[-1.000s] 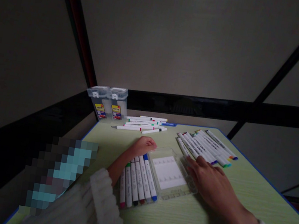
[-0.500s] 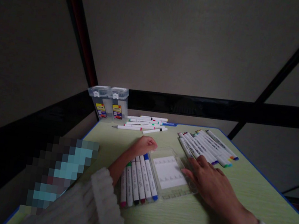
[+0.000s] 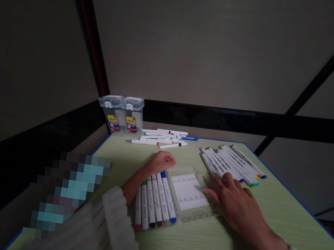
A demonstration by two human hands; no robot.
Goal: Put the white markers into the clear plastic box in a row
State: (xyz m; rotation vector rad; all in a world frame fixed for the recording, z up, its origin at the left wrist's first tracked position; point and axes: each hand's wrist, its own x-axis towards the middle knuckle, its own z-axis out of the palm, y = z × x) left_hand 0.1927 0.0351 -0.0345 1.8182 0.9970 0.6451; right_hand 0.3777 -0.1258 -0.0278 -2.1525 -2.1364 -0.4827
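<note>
A clear plastic marker case [image 3: 192,218] lies unfolded on the table. Its left half holds a row of several white markers [image 3: 156,205] with coloured ends. In the other half sits a white paper insert [image 3: 189,193] with small printing. My left hand [image 3: 161,163] is curled closed at the far edge of the case, above the tops of the markers. Whether anything is inside its fingers is hidden. My right hand [image 3: 235,201] lies with fingers stretched out over the right edge of the case, its thumb beside the insert and its fingertips near the loose markers.
Several loose white markers [image 3: 233,165] lie in a group at the far right. Thinner pens [image 3: 165,138] are piled along the back edge. Two clear lidded boxes [image 3: 121,113] stand at the back left corner. A blurred-out patch [image 3: 77,191] covers the left side.
My right hand's fingers have shifted very slightly to the right. My left hand, the case and the markers look the same.
</note>
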